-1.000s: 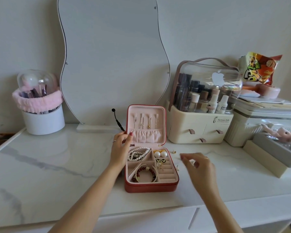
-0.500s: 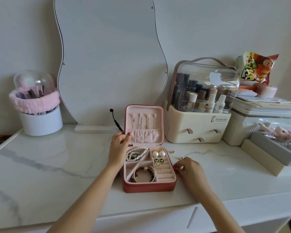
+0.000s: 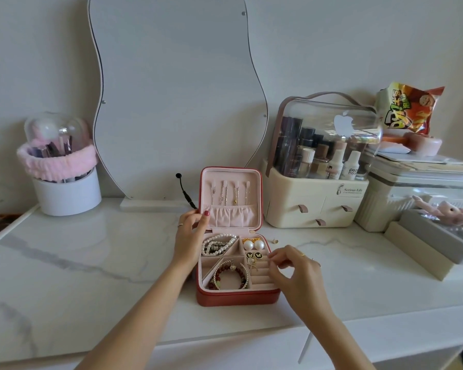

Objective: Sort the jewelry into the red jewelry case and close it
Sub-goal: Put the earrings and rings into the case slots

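Red leatherette wraps the jewelry case (image 3: 237, 299), which sits open near the front edge of the marble tabletop (image 3: 91, 263), about midway along it, its pink-lined lid (image 3: 230, 198) standing upright with thin chains hung inside. In the base, a pearl strand (image 3: 217, 244) fills the back-left compartment, two pearl studs (image 3: 253, 245) lie in the back-right one, and beaded bracelets (image 3: 230, 275) curl in the front-left one. The left hand (image 3: 189, 241) holds the lid's left edge, thumb and fingers closed on it, steadying the case. The right hand (image 3: 292, 271) hovers over the ring-roll slots (image 3: 262, 279) on the right side, thumb and forefinger pinched together; whatever is between them is too small to make out, so I cannot tell whether this grip holds a piece. A small gold stud (image 3: 274, 239) lies on the tabletop just beside the case's back-right corner.

Judging from this, sorting is in its late stage, with small earrings or rings being seated. The next move likely calls for a fine pinch on the loose stud, then folding the lid down.
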